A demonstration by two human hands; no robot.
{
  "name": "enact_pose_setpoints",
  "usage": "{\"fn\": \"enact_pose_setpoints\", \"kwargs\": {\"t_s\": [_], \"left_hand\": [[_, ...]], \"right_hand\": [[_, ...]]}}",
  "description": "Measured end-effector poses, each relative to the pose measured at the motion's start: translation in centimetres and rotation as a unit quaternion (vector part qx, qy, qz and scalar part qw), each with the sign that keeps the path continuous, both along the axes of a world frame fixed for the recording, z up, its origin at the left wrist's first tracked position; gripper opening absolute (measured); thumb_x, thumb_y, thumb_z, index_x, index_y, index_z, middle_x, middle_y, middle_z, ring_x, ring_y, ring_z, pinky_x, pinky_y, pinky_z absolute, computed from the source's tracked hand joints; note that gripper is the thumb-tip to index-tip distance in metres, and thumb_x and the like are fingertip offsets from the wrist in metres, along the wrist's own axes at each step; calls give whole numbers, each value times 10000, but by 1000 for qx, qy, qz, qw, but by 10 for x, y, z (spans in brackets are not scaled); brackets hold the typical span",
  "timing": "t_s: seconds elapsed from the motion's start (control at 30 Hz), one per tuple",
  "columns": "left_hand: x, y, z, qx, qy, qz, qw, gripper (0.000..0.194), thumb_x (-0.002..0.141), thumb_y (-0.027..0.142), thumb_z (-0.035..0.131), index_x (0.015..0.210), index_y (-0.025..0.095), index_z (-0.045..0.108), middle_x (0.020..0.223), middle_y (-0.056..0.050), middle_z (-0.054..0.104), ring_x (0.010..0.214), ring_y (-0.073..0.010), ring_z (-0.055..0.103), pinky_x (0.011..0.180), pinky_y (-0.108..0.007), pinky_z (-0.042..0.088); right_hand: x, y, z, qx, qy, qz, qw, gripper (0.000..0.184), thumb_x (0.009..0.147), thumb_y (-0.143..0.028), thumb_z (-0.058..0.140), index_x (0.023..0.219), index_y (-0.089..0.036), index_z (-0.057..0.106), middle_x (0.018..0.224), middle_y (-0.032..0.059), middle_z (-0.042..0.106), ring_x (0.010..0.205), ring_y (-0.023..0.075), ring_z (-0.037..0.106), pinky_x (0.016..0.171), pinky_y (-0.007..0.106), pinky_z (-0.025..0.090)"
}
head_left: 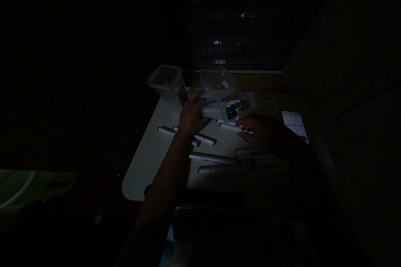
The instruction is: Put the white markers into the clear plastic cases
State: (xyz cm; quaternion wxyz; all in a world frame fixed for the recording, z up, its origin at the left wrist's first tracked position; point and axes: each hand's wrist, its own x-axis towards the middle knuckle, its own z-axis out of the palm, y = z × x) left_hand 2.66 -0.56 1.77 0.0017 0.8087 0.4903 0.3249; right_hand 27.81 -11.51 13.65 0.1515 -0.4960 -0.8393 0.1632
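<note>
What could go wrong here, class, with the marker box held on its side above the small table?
1. The clear marker box lies tilted in the left hand with its open end sideways, so the coloured markers inside may slide out.
2. Loose markers lie near the table edge and could roll off.
3. The scene is very dark, so the right hand may knock the phone beside it.

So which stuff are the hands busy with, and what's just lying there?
Busy with:
left hand holding the clear marker box tipped on its side
right hand on a loose marker

Just lying there:
empty clear tub
phone
other markers on the table
</note>
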Motion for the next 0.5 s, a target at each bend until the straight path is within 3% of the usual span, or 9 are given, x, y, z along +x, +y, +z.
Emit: {"fn": "enact_pose_setpoints", "kwargs": {"t_s": [0.1, 0.23, 0.5], "left_hand": [[-1, 1, -1, 0, -1, -2, 1000, 697, 698, 398, 738, 1326, 220, 495, 1273, -111, 598, 1160, -309, 545, 994, -446, 445], [-1, 1, -1, -3, -1, -6, 1000, 702, 700, 425, 733, 1326, 219, 493, 1292, -111, 588, 1161, -312, 543, 997, -452, 442], [2, -2, 3, -10, 4, 6, 1000, 693, 690, 386, 733, 1325, 232, 501, 1276, -100, 595, 1148, -314, 544, 983, -455, 451]], "right_hand": [[-8, 4, -22, -106, -100, 40, 988, 341, 854, -320, 581, 1149, -164, 651, 1038, 101, 716, 900, 197, 673, 740, 275, 479], [-30, 6, -43, -147, -189, 108, 965, 310, 816, -310, 605, 1081, -166, 681, 1023, 110, 713, 940, 245, 665, 750, 302, 471], [-46, 1, -40, -127, -298, 158, 933, 256, 800, -238, 564, 940, -121, 744, 942, 165, 731, 887, 271, 688, 747, 332, 486]]}}
